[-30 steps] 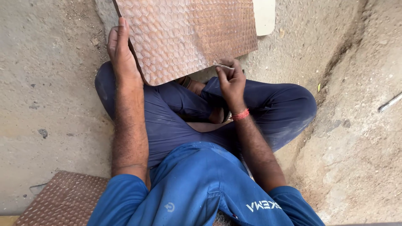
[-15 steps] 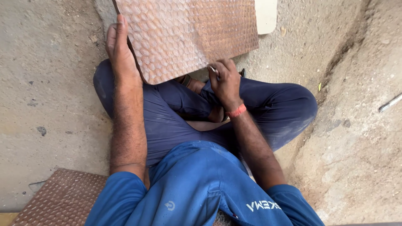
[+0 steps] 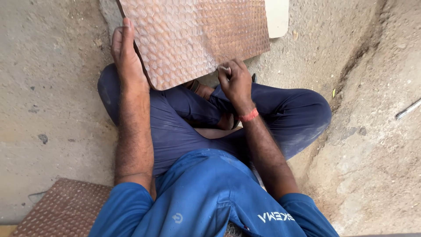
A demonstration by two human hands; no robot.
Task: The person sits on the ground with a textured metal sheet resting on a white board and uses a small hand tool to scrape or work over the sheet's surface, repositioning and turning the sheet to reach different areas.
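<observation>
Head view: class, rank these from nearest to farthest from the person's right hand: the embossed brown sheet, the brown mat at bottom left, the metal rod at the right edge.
From the right hand:
1. Embossed brown sheet, touching the hand, just above it.
2. Metal rod, far right on the ground.
3. Brown mat, bottom left corner, beyond the left arm.

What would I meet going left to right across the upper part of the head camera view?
Bare concrete floor → left hand gripping the sheet's left edge → brown dimpled sheet → right hand at its lower edge → pale board → metal rod.
</observation>
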